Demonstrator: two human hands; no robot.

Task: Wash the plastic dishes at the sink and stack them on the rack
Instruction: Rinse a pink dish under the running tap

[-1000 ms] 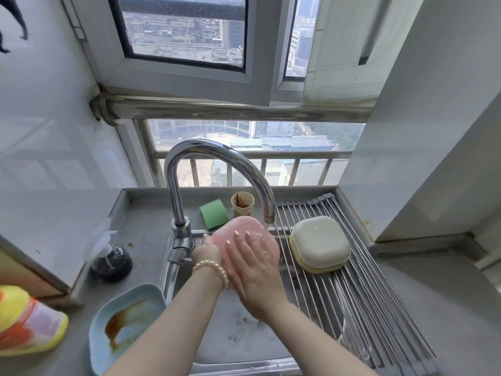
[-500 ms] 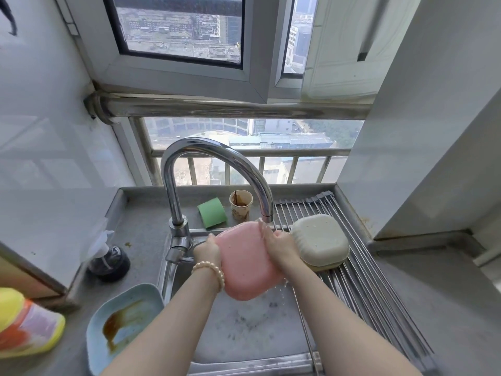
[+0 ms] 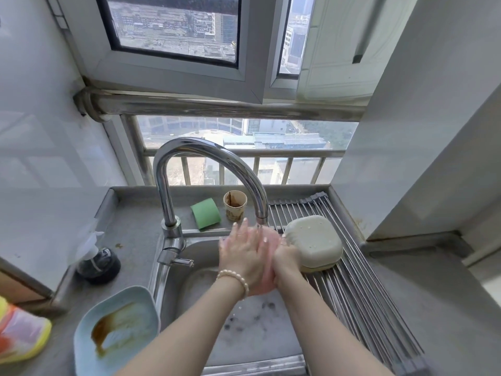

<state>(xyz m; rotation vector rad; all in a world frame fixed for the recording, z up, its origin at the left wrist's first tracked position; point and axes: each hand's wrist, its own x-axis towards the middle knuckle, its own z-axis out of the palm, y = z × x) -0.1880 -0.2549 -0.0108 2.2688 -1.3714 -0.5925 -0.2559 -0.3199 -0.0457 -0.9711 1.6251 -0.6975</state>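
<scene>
Head view: steel sink (image 3: pixel 189 270) under curved chrome faucet (image 3: pixel 206 158), slatted metal rack (image 3: pixel 360 294) alongside bearing upturned cream plastic dish (image 3: pixel 314 240); stained pale-blue plastic plate (image 3: pixel 116 327) waiting on grey table (image 3: pixel 130 226). Pink plastic dish (image 3: pixel 267 256) held upright beneath spout. Right hand (image 3: pixel 286 260) grip curled round its edge; left hand (image 3: pixel 244 253) flat, fingers spread, rubbing. Best rotated steadily, rinsing every face before racking.
</scene>
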